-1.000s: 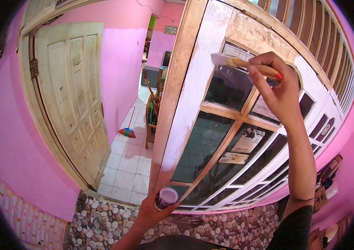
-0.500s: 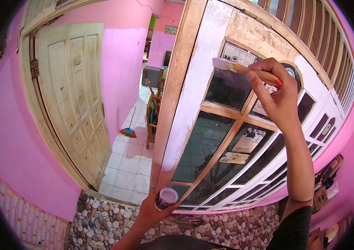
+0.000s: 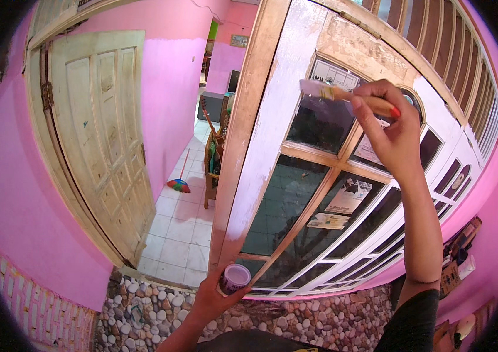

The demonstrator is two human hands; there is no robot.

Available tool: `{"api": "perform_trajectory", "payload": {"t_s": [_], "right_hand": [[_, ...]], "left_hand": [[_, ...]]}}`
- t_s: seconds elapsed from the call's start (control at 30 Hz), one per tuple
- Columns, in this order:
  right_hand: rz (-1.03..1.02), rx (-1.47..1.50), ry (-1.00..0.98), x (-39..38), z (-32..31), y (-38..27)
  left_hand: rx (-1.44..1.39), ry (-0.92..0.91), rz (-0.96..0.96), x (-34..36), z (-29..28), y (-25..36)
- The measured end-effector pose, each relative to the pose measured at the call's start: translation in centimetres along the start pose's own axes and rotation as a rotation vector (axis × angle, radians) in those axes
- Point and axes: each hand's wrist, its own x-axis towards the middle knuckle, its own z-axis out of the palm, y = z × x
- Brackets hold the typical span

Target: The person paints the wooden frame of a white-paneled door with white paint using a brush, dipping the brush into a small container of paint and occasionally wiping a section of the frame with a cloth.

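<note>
My right hand (image 3: 385,111) is closed round the wooden handle of a paintbrush (image 3: 325,90), whose pale lilac bristles point left. The brush is in front of the upper glass pane of a wooden window frame (image 3: 310,151); I cannot tell whether its bristles touch anything. Down low, my left hand (image 3: 215,298) grips a small can of pale lilac paint (image 3: 236,277), held upright near the foot of the frame. Wet-looking lilac-white paint covers the left upright (image 3: 265,129) of the frame, while the crossbars and the panel above the glass show bare, worn wood.
On the left a weathered panelled door (image 3: 99,135) stands beside the doorway. Inside, a broom (image 3: 179,185) lies on white floor tiles (image 3: 169,246), near a wooden chair (image 3: 209,176) with a guitar-like instrument (image 3: 213,126). Pebble-patterned floor (image 3: 149,311) lies below; boxes (image 3: 451,276) stand at the right.
The brush and my right hand have shifted very slightly, with the brush a little blurred. My left hand keeps the can in the same spot.
</note>
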Motion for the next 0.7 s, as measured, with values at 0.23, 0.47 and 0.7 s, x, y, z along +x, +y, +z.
{"api": "perform_trajectory", "payload": {"t_s": [0.23, 0.47, 0.7], "right_hand": [[-0.083, -0.028, -0.166, -1.0, 1.0, 0.1], [-0.009, 0.009, 0.132, 2.7, -0.8, -0.1], [0.031, 0.151, -0.033, 1.3, 2.0, -1.7]], "left_hand": [[0.000, -0.012, -0.036, -0.1, 0.0, 0.0], [-0.011, -0.011, -0.042, -0.2, -0.1, -0.1], [-0.007, 0.017, -0.012, -0.7, -0.7, -0.7]]}}
